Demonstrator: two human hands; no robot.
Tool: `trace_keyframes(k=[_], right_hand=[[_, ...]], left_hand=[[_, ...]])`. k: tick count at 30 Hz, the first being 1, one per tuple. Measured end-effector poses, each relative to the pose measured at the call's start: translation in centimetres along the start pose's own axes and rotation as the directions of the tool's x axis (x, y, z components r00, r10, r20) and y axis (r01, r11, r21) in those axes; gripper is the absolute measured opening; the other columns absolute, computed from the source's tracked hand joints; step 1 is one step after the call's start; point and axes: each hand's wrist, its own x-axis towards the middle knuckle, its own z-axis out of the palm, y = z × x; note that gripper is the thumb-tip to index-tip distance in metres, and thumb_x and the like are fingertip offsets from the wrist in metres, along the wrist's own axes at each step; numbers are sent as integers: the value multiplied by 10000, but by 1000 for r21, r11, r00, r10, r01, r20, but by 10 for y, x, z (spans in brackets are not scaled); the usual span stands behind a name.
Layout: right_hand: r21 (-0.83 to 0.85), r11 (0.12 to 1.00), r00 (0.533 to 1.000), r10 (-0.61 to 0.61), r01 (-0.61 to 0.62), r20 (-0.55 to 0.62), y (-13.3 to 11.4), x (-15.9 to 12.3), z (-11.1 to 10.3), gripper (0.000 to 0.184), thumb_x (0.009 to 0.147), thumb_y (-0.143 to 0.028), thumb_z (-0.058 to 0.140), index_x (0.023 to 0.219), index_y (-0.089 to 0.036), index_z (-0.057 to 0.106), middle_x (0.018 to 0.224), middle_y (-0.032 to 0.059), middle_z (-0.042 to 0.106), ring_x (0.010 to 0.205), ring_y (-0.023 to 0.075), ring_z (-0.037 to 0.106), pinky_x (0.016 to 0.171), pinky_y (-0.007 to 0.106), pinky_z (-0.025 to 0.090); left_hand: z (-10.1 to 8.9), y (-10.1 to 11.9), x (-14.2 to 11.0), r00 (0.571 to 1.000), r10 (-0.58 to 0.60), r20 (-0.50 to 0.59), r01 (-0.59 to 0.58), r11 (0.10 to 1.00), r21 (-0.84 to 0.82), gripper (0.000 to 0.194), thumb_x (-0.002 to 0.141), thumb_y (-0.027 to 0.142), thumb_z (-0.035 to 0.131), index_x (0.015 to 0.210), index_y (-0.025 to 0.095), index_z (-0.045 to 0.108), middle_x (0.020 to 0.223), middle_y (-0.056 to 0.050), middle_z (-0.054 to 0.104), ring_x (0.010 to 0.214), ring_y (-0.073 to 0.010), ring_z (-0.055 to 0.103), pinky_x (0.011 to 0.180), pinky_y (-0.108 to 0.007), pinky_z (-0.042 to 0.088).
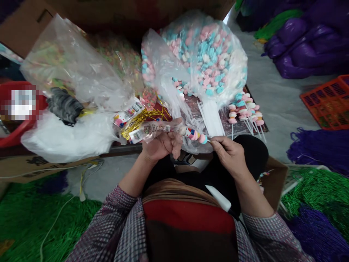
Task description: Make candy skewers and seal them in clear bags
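Observation:
My right hand (230,154) pinches the thin white stick of a candy skewer (201,138), threaded with pink, white and blue pieces. The skewer points left, and its far end is inside the mouth of a clear printed plastic bag (155,128). My left hand (163,145) is closed around that bag, palm up, with the fingers at its open end. Just beyond my hands lie gold twist ties (136,122) and a bundle of white sticks (211,118). Finished-looking candy skewers (247,107) lie at the table's right end.
Large clear bags of pink, blue and white candies (209,54) and of green-orange candies (117,60) cover the table's back. A red basin (19,127) is at left. A white-bladed tool (219,198) lies near my lap. An orange crate (329,102) stands right.

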Motion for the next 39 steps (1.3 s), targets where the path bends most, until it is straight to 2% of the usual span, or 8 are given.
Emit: trace_keyframes(k=[4, 9, 16, 20, 26, 29, 32, 39], right_hand=[[56, 998, 1000, 7, -7, -1, -3, -1, 4, 122, 943, -289, 650, 904, -205, 729, 791, 13, 767, 658, 139, 692, 620, 247, 524], [37, 999, 999, -21, 23, -40, -5, -4, 10, 110, 941, -272, 663, 876, -215, 730, 783, 12, 766, 683, 150, 707, 644, 261, 542], [-97, 989, 988, -125, 116, -88, 4, -7, 13, 173, 992, -318, 622, 926, -236, 759, 795, 20, 781, 683, 167, 710, 662, 291, 542], [-217, 957, 961, -228, 191, -159, 4, -7, 18, 142, 980, -278, 642, 935, -239, 770, 735, 22, 756, 668, 176, 679, 695, 317, 528], [-8, 999, 984, -49, 48, -172, -7, -11, 30, 118, 966, -239, 646, 942, -229, 761, 802, 28, 771, 658, 154, 683, 626, 289, 527], [54, 998, 988, -4, 13, -155, -9, -10, 30, 105, 953, -244, 657, 923, -219, 754, 805, 28, 770, 679, 152, 695, 642, 281, 542], [66, 997, 994, -25, 32, -109, -9, -6, 29, 118, 954, -247, 643, 942, -219, 756, 823, 33, 772, 722, 159, 711, 691, 292, 564], [176, 977, 993, 120, -122, 23, -23, -2, 40, 231, 972, -397, 627, 844, -233, 725, 626, -9, 672, 567, 147, 646, 601, 291, 547]], left_hand=[[11, 1, 2, 995, 92, -34, -91, 996, 15, 450, 666, 417, 865, 1051, 210, 761, 626, 9, 650, 443, -119, 547, 452, -264, 471], [21, -3, 11, 961, 204, -188, -183, 976, 121, 373, 685, 430, 919, 920, 178, 777, 394, 117, 376, 333, -28, 307, 392, -175, 300], [23, -19, 20, 910, 247, -332, -198, 965, 174, 418, 606, 450, 959, 865, 171, 787, 592, 42, 654, 345, 20, 264, 332, -178, 229], [27, -29, 22, 912, 234, -336, -168, 962, 213, 470, 587, 521, 951, 839, 163, 778, 579, 46, 647, 331, 19, 268, 336, -186, 226], [18, -40, 16, 934, 209, -289, -95, 927, 363, 456, 634, 560, 916, 770, 152, 765, 487, 52, 559, 427, -46, 446, 453, -202, 355], [13, -31, 11, 942, 255, -216, -165, 916, 365, 534, 585, 558, 945, 942, 195, 782, 860, -38, 766, 816, -154, 702, 753, -266, 538], [21, -19, 13, 913, 333, -235, -278, 931, 237, 694, 605, 618, 916, 1166, 257, 725, 1148, -76, 760, 1122, -225, 691, 921, -333, 540], [53, -33, 29, 871, 372, -320, -334, 927, 169, 335, 795, 516, 814, 764, 227, 648, 708, 0, 643, 874, -185, 687, 726, -307, 546]])
